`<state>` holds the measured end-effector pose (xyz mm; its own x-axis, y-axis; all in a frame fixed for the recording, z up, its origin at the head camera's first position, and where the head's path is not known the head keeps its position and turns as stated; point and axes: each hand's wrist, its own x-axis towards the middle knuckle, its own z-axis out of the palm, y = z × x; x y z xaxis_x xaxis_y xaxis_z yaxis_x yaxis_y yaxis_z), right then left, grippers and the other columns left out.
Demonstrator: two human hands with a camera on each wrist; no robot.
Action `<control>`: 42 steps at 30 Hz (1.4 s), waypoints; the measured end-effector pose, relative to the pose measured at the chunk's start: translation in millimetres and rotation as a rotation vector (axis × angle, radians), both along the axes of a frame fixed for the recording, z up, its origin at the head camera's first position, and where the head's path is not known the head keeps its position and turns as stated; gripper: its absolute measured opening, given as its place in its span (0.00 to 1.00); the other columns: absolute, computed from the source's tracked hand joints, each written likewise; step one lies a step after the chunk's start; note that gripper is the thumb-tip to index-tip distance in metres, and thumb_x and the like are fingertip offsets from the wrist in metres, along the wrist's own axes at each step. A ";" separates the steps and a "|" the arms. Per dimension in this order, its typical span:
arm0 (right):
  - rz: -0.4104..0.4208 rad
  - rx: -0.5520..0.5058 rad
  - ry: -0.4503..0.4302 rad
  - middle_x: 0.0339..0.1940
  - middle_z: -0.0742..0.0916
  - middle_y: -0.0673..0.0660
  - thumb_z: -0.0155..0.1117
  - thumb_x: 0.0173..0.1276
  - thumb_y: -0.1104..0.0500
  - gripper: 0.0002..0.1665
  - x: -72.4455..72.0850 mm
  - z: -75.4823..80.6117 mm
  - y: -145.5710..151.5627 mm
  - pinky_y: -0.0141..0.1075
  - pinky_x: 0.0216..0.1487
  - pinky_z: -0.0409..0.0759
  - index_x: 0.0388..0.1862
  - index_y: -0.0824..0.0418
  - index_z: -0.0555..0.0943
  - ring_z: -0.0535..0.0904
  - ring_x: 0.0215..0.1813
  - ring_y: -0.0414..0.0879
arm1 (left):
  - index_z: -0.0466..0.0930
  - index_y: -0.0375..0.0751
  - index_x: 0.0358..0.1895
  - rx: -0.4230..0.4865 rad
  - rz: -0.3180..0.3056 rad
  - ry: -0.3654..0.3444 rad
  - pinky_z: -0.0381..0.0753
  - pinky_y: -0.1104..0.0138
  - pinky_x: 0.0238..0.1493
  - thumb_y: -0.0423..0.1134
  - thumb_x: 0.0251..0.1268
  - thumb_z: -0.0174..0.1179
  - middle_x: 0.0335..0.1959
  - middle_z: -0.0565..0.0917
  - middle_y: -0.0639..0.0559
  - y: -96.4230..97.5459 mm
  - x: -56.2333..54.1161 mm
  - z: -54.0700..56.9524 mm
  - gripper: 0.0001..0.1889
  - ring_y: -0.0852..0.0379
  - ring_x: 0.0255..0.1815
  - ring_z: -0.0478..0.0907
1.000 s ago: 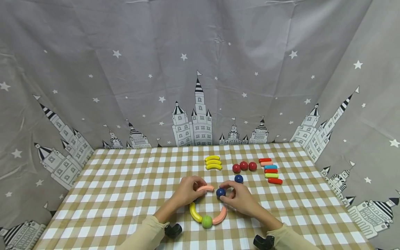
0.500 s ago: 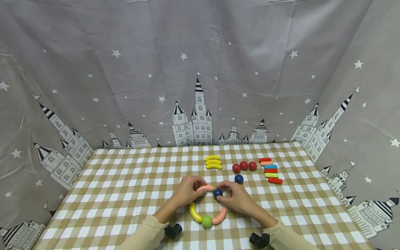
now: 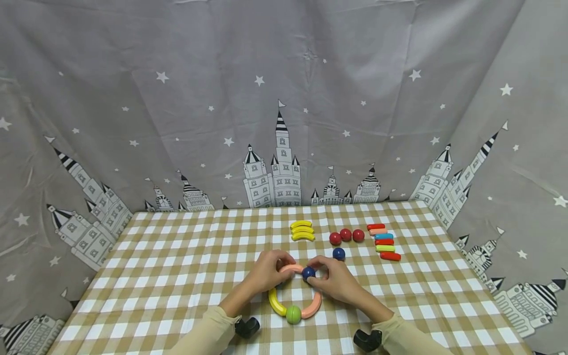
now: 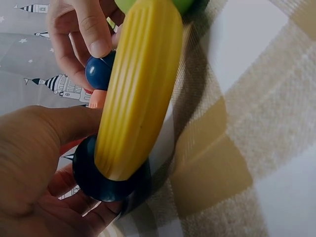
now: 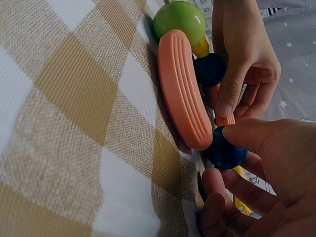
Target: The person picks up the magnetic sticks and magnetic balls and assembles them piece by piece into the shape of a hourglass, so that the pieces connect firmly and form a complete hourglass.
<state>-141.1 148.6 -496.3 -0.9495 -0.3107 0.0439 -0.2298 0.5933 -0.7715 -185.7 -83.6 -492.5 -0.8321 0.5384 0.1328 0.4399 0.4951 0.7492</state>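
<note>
Six pieces make up the ring on your counter (image 3: pixel 177 276), and the right ball (image 3: pixel 308 273) looks the likeliest to spoil it. Being round, it could roll off if you let go before it is settled. Push it too hard against the far pink arc (image 3: pixel 292 267) and that arc might slide, nudging the left ball (image 5: pixel 210 70) and then the yellow arc (image 3: pixel 277 302). Your lower fingers could also catch the near pink arc (image 3: pixel 312 305) and swing it off the green ball (image 3: pixel 293 314); your knuckles could knock the spare blue ball (image 3: pixel 339 254) just beyond.

As for where things lie, your right hand (image 3: pixel 333 280) pinches the right ball between thumb and fingertips, at the right end of the far pink arc (the two appear to meet). Your left hand (image 3: pixel 267 270) pinches that arc toward its other end, with the left ball by its fingers; whether they also grip that ball, I cannot tell. The green ball sits nearest you, apart from both hands.
</note>
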 end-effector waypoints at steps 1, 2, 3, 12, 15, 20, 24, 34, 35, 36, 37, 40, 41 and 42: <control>0.002 0.000 -0.002 0.45 0.87 0.50 0.75 0.66 0.55 0.18 -0.1 0.0 0.1 0.32 0.30 0.74 0.53 0.56 0.85 0.74 0.27 0.39 | 0.88 0.41 0.40 0.001 -0.002 0.006 0.72 0.71 0.27 0.36 0.64 0.72 0.27 0.80 0.58 0.3 -0.4 -0.6 0.05 0.63 0.25 0.72; 0.003 0.000 -0.004 0.46 0.87 0.50 0.75 0.66 0.55 0.18 -0.5 -0.2 0.2 0.32 0.30 0.74 0.54 0.56 0.84 0.74 0.27 0.39 | 0.88 0.41 0.40 0.000 -0.003 0.011 0.72 0.71 0.27 0.36 0.64 0.72 0.27 0.80 0.58 0.6 -0.9 -1.1 0.05 0.63 0.25 0.72; 0.006 0.000 -0.005 0.46 0.87 0.50 0.74 0.66 0.55 0.18 -0.8 -0.2 0.3 0.32 0.30 0.74 0.54 0.56 0.84 0.74 0.27 0.39 | 0.89 0.41 0.40 -0.004 0.000 0.011 0.72 0.71 0.27 0.38 0.65 0.72 0.26 0.80 0.58 0.9 -1.3 -1.5 0.05 0.63 0.24 0.72; 0.015 -0.003 -0.039 0.47 0.87 0.50 0.73 0.68 0.55 0.18 -6.6 1.1 1.8 0.33 0.30 0.73 0.55 0.55 0.84 0.75 0.28 0.41 | 0.88 0.42 0.41 -0.029 0.033 -0.022 0.76 0.70 0.30 0.35 0.66 0.71 0.31 0.83 0.59 3.2 0.5 -0.7 0.04 0.62 0.28 0.75; 0.015 -0.002 -0.048 0.48 0.88 0.50 0.73 0.68 0.55 0.18 -5.7 1.5 3.0 0.32 0.29 0.73 0.56 0.55 0.84 0.75 0.28 0.41 | 0.88 0.41 0.40 -0.026 0.036 -0.019 0.76 0.69 0.30 0.34 0.65 0.71 0.31 0.83 0.58 3.7 2.0 -0.5 0.04 0.61 0.28 0.75; -0.003 -0.014 -0.051 0.47 0.87 0.51 0.74 0.67 0.55 0.22 2.1 2.0 8.5 0.32 0.29 0.73 0.58 0.55 0.83 0.75 0.28 0.41 | 0.88 0.41 0.40 -0.022 0.038 -0.004 0.74 0.70 0.29 0.33 0.63 0.71 0.29 0.82 0.58 4.1 3.4 -1.9 0.04 0.61 0.27 0.74; -0.020 -0.051 -0.088 0.46 0.86 0.52 0.76 0.65 0.56 0.25 13.1 4.1 15.6 0.32 0.28 0.74 0.60 0.57 0.81 0.76 0.28 0.41 | 0.88 0.40 0.39 -0.014 0.040 0.012 0.73 0.71 0.27 0.32 0.62 0.72 0.27 0.81 0.57 2.9 3.9 -2.6 0.05 0.61 0.26 0.74; 0.111 -0.072 -0.131 0.48 0.85 0.50 0.78 0.64 0.52 0.25 37.7 2.2 33.2 0.31 0.36 0.76 0.58 0.56 0.83 0.78 0.35 0.40 | 0.88 0.43 0.40 -0.029 0.046 0.021 0.74 0.70 0.28 0.33 0.63 0.72 0.28 0.81 0.59 0.4 3.7 0.8 0.05 0.63 0.26 0.73; 0.125 -0.070 -0.122 0.48 0.85 0.50 0.78 0.64 0.52 0.24 39.0 1.5 33.5 0.31 0.37 0.77 0.57 0.55 0.84 0.78 0.36 0.40 | 0.88 0.43 0.40 -0.032 0.046 0.021 0.74 0.70 0.28 0.33 0.63 0.72 0.28 0.81 0.60 0.3 3.8 1.2 0.05 0.63 0.26 0.73; 0.138 -0.066 -0.104 0.49 0.85 0.50 0.78 0.64 0.52 0.23 40.0 0.8 33.2 0.31 0.37 0.77 0.57 0.55 0.84 0.78 0.37 0.40 | 0.88 0.43 0.40 -0.033 0.046 0.020 0.74 0.70 0.28 0.33 0.63 0.72 0.27 0.80 0.60 0.3 3.9 1.5 0.05 0.63 0.26 0.73; 0.143 -0.055 -0.087 0.48 0.84 0.49 0.78 0.63 0.52 0.23 40.7 0.4 32.5 0.32 0.38 0.77 0.56 0.54 0.84 0.77 0.37 0.40 | 0.88 0.43 0.40 -0.034 0.045 0.018 0.73 0.70 0.28 0.33 0.63 0.72 0.27 0.80 0.60 0.4 4.1 1.6 0.05 0.63 0.26 0.73; 0.148 -0.029 -0.054 0.46 0.83 0.48 0.79 0.61 0.53 0.22 41.8 -0.5 29.4 0.32 0.39 0.76 0.54 0.53 0.85 0.76 0.38 0.41 | 0.88 0.43 0.40 -0.036 0.046 0.010 0.73 0.71 0.27 0.33 0.63 0.72 0.27 0.80 0.60 1.1 4.3 1.6 0.05 0.63 0.26 0.72; 0.143 -0.019 -0.050 0.45 0.82 0.48 0.80 0.60 0.53 0.22 41.8 -0.5 28.0 0.32 0.40 0.75 0.53 0.53 0.85 0.75 0.38 0.41 | 0.88 0.43 0.40 -0.035 0.045 0.012 0.73 0.71 0.27 0.33 0.63 0.72 0.27 0.80 0.59 1.3 4.3 1.6 0.05 0.63 0.26 0.72; 0.139 -0.008 -0.046 0.44 0.81 0.48 0.80 0.60 0.53 0.22 41.7 -0.8 26.8 0.32 0.39 0.75 0.53 0.53 0.85 0.74 0.38 0.40 | 0.88 0.43 0.40 -0.035 0.045 0.010 0.73 0.71 0.28 0.33 0.63 0.72 0.27 0.80 0.59 1.5 4.3 1.4 0.05 0.63 0.26 0.73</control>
